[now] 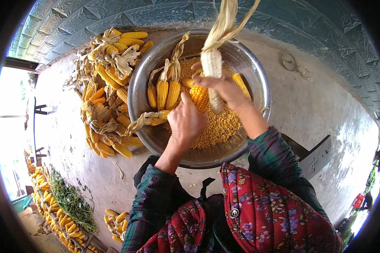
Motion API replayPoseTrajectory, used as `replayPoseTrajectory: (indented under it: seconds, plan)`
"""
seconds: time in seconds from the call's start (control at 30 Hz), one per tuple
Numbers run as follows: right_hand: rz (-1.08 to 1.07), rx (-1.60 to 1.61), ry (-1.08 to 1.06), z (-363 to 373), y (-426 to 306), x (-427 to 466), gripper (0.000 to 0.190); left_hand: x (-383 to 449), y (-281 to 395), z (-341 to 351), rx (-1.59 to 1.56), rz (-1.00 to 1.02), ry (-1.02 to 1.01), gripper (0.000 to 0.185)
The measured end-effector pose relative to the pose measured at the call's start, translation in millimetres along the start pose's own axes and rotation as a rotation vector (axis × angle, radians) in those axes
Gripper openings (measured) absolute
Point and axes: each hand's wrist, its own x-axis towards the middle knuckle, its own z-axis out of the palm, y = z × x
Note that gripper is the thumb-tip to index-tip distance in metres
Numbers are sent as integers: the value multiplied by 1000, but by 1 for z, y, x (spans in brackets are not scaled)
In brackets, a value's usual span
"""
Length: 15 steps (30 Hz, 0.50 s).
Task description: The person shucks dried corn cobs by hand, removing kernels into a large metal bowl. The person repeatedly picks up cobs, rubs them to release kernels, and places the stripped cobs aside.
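Observation:
Over a wide metal basin [262,72], my left hand [186,118] grips a yellow corn cob [199,97] whose kernels are still on. My right hand [226,90] holds a bare white cob [211,63] with its dry husk [223,25] trailing upward past the far rim. The two cobs are close together, and part of the bare one is behind my right hand. Loose yellow kernels [220,129] cover the basin's bottom. Several unshelled ears [162,95] with husks lean inside its left wall, and one ear [240,83] lies at the right.
A heap of corn ears [109,95] lies on the concrete floor [304,104] against the basin's left side. A smaller pile [116,223] is at lower left. Green plants [71,200] lie near a row of ears [58,212]. An embossed metal panel [164,14] runs behind the basin.

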Motion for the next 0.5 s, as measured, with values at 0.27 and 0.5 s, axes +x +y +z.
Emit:
replayPoseTrajectory:
  seconds: [0.27, 0.5]
  plan:
    - [-135, -487, 200, 4, 10, 4, 42, 6, -20, 13, -582, 22, -209, 45]
    - [-23, -110, 83, -21, 4, 11, 44, 6, -20, -1, -664, 168, -135, 48]
